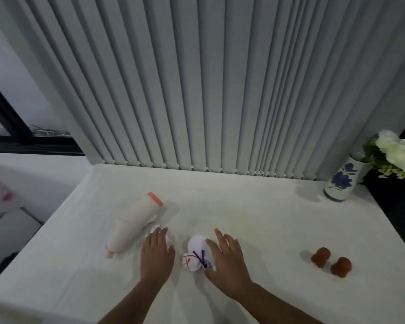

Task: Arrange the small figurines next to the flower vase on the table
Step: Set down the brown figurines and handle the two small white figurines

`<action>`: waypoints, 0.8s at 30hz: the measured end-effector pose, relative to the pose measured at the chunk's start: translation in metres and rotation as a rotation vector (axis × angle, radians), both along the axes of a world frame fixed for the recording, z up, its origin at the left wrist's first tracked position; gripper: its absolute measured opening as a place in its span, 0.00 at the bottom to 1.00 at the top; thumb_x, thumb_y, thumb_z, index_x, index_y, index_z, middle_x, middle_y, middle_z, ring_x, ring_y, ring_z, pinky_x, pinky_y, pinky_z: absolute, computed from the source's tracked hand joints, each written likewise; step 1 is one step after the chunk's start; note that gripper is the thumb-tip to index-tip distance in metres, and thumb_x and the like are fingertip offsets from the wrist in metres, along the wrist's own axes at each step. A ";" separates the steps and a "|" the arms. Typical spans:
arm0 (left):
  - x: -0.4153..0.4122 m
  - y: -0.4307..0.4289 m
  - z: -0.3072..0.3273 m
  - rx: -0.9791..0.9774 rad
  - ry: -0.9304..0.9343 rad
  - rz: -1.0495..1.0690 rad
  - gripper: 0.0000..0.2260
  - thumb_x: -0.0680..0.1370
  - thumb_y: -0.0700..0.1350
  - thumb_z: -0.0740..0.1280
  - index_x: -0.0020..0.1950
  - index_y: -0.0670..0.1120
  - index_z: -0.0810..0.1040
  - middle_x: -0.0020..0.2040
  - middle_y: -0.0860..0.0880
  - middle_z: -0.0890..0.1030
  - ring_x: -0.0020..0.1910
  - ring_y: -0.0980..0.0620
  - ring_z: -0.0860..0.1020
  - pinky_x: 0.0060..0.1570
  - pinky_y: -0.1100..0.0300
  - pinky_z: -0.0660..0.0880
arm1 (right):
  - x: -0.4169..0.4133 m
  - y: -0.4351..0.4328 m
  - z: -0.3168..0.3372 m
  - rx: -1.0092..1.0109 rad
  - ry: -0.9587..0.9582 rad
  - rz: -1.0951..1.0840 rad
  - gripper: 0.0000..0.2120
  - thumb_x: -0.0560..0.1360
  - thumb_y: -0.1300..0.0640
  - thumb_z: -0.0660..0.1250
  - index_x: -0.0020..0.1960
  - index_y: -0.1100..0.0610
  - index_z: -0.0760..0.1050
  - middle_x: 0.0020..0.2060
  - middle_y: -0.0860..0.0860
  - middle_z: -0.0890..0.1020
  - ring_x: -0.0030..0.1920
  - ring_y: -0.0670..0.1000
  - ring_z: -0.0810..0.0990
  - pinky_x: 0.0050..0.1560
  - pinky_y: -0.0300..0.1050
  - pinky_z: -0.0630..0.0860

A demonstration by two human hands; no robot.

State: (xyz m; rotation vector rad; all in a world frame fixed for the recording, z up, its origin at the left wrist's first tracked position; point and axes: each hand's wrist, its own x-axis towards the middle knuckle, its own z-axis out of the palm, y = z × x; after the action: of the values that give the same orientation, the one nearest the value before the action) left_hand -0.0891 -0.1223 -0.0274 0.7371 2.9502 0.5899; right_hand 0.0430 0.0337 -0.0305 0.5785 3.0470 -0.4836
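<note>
Two white flowers [396, 149] fill the vase [341, 181].

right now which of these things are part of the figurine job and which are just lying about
Part of the job:
- vase with white flowers, far right corner
- white figurine at the right hand
- small white figurine under the left hand
- two brown figurines, near right
- big white figurine, lying on its side

Just lying about:
- blinds
- table, the work surface

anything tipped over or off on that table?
Yes: the big white figurine with the orange cap lies on its side beside the left hand. The flower vase stands upright at the far right corner.
</note>
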 end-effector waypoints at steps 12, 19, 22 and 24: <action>-0.068 -0.051 -0.032 -0.028 -0.052 -0.224 0.28 0.68 0.42 0.73 0.67 0.42 0.71 0.65 0.42 0.76 0.64 0.40 0.74 0.63 0.50 0.71 | -0.052 -0.047 -0.020 0.072 -0.029 -0.120 0.35 0.60 0.39 0.68 0.64 0.50 0.72 0.67 0.54 0.75 0.66 0.61 0.74 0.70 0.54 0.42; -0.082 -0.045 -0.034 -0.006 -0.154 -0.261 0.29 0.74 0.51 0.61 0.73 0.44 0.62 0.72 0.46 0.68 0.71 0.46 0.65 0.70 0.55 0.61 | -0.061 -0.036 -0.024 0.055 -0.099 -0.154 0.42 0.60 0.30 0.60 0.70 0.50 0.67 0.69 0.55 0.72 0.68 0.61 0.71 0.70 0.56 0.49; -0.083 -0.039 -0.034 0.008 -0.141 -0.262 0.26 0.72 0.46 0.65 0.70 0.44 0.66 0.68 0.45 0.73 0.66 0.44 0.70 0.65 0.54 0.67 | -0.061 -0.033 -0.026 0.074 -0.107 -0.138 0.44 0.59 0.30 0.63 0.71 0.49 0.65 0.70 0.55 0.71 0.69 0.61 0.70 0.70 0.55 0.48; -0.082 -0.035 -0.035 0.021 -0.103 -0.256 0.24 0.68 0.44 0.65 0.65 0.44 0.71 0.61 0.44 0.78 0.60 0.43 0.76 0.58 0.54 0.73 | -0.062 -0.033 -0.027 0.089 -0.105 -0.125 0.44 0.58 0.31 0.64 0.70 0.49 0.66 0.69 0.55 0.72 0.68 0.61 0.71 0.69 0.55 0.50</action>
State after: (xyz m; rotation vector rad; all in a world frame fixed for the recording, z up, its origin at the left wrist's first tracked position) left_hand -0.1706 -0.1576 -0.0620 1.0319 2.7005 0.6178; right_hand -0.0187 0.0009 -0.0570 0.7758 2.9569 -0.3094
